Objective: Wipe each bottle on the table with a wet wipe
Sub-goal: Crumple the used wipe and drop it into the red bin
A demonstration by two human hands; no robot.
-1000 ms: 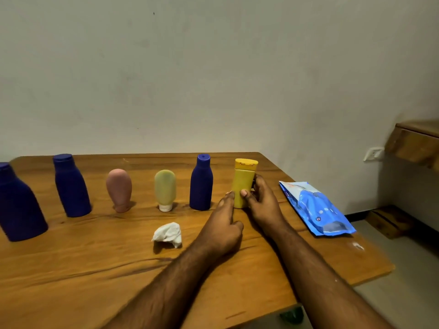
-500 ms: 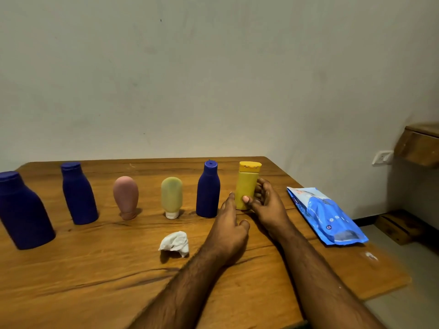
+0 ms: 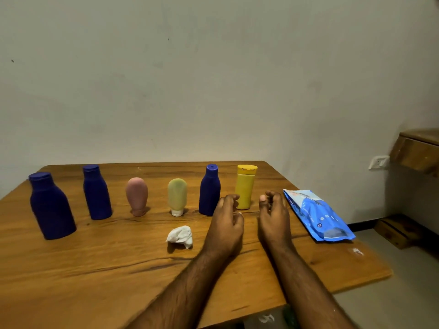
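Only blue wipe pack [image 3: 318, 214] shows print, unreadable.

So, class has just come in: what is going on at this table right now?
A person sits at a wooden table with six bottles standing in a row. Both hands hold nothing: the left hand and right hand hover with loosely curled fingers on either side of the yellow bottle, not touching it. A crumpled wet wipe lies on the table left of the hands, and a blue wipes pack lies to the right.
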